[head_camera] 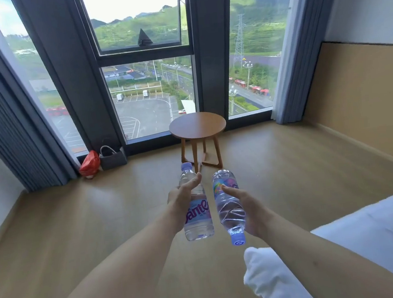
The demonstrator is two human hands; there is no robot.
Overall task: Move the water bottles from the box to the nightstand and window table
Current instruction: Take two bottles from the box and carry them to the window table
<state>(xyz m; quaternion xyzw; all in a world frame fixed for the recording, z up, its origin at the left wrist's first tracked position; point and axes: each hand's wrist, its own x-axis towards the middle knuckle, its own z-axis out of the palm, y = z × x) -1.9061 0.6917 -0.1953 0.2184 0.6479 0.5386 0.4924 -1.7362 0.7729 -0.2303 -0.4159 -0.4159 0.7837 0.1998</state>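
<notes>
Clear plastic fills both hands. The left hand (pixel 183 198) is wrapped around a water bottle (pixel 195 209) held cap-up, thumb lying along its shoulder, a pink and lilac label showing part of a word below the fingers. The right hand (pixel 246 206) grips a second bottle (pixel 228 205) upside down, its lilac cap pointing back toward the wearer and its base tipped away; the thumb presses on a multicoloured label. The two bottles hang side by side in the air, close but apart, over bare floor.

That floor (pixel 101 218) is pale wood-look planking running to a wall of tall, dark-framed windows (pixel 146 57). Straight ahead of the hands, just in front of the glass, stands a small round wooden table (pixel 197 124) on splayed legs joined low down. Left of it, against the window base, sit a grey bag (pixel 113 159) with a loop handle and a crumpled red bag (pixel 89 164), touching or nearly so. Grey-blue curtains (pixel 2 114) hang at both sides. A tan panel covers the lower right wall (pixel 366 99) under white paint.

White bedding (pixel 379 239) comes in from the right and is cut off by the frame edge; a bunched corner of it lies beneath the right forearm. The fingers of both hands are hidden behind the bottles. A small green smudge at the bottom edge cannot be identified. Neither a box nor a nightstand is in view.
</notes>
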